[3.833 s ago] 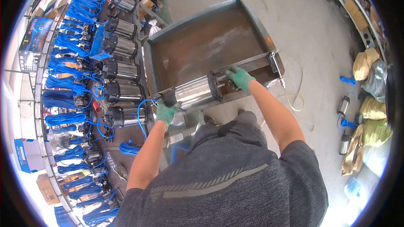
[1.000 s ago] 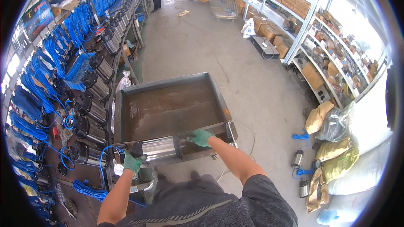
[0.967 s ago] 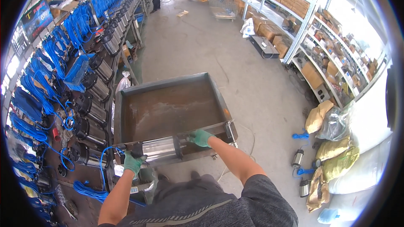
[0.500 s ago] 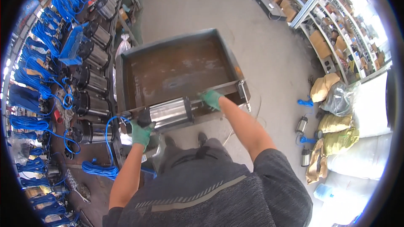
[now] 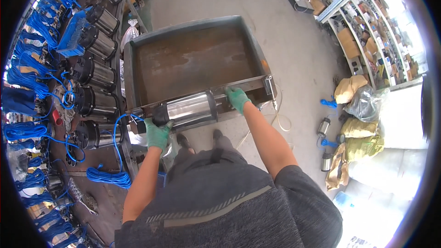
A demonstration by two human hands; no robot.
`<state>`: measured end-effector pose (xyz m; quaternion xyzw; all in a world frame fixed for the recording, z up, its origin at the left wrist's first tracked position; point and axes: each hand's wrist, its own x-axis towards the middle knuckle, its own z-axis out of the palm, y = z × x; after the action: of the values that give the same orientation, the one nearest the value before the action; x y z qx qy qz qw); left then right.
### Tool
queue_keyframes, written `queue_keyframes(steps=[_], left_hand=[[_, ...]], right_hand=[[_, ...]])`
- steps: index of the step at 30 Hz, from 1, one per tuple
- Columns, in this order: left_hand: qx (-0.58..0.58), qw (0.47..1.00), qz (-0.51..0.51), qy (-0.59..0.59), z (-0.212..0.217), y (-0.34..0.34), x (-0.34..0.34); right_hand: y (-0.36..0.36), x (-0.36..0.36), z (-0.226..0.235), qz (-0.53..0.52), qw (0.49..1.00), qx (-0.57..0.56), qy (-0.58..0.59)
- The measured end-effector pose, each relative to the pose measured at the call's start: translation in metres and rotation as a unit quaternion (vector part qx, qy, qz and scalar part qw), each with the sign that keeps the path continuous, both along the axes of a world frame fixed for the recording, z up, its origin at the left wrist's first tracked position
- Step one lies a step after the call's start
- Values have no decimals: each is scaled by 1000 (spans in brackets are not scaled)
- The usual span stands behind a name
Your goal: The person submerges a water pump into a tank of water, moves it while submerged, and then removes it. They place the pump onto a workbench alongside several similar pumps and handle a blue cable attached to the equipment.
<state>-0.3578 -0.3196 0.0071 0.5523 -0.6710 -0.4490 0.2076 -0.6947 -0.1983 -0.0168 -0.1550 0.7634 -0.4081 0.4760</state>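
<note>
Our left hand [image 5: 157,135], in a green glove, wraps the black left end of the steel pump [image 5: 189,109], with the thumb toward the casing; our right hand [image 5: 237,99], gloved too, is at the other end, and we cannot tell whether its fingers close on anything. From the left, a coil of blue cable [image 5: 108,177] lies near the right edge of the bench [image 5: 112,204], and one strand runs up to the tray's near left corner. On the metal tray [image 5: 197,24], our pump lies on its side along the near edge. By the near right corner sits a metal fitting [image 5: 269,85], with a pale hose [image 5: 288,126] just beyond. To work well, we should steady both ends evenly, line the pump up with that near edge, leave the cable slack, and keep our fingertips from being pinched against the tray.
</note>
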Motion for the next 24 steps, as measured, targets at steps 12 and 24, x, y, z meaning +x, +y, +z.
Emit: queue_keyframes(steps=[12,24], left_hand=[[-32,999,26,-11,3,-4,9],[90,988,-15,-124,3,-6,7]], right_hand=[[8,-11,-5,18,944,-7,330],[139,-159,-106,-104,964,117,215]])
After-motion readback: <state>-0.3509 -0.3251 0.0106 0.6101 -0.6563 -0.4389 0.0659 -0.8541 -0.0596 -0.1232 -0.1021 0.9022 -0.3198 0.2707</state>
